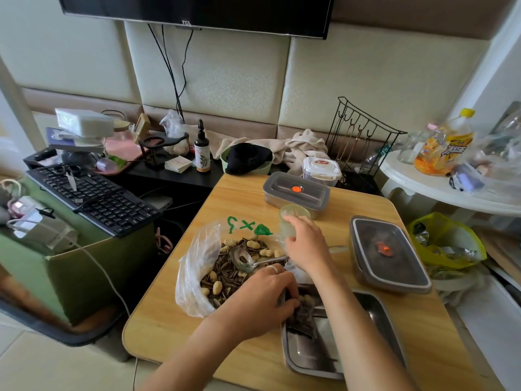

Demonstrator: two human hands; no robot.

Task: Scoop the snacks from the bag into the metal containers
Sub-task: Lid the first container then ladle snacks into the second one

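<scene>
Wooden table (pixel 174 328), lower centre: the bag (pixel 194 266) of snacks (pixel 225 266) lies left of the open metal container (pixel 307 356). Your left hand (pixel 259 300) curls round snacks at its rim; release them well inside. Your right hand (pixel 304 244) reaches the cup (pixel 290 218), grip unclear. Use the spoon (pixel 245 258) lying in the bag.

Plastic bag (pixel 194 266): clear, mouth spread open, lying on the left of the table (pixel 174 320).
Snacks (pixel 225 273): striped sunflower seeds and shelled peanuts heaped in the bag; a small pile in the open container's far corner.
Spoon (pixel 242 259): metal, bowl up on the seeds, handle pointing right.
Open metal container (pixel 310 354): shallow, rectangular, near edge.
Far lidded container (pixel 296 190): closed.
Right lidded container (pixel 389 255): closed, angled.
</scene>
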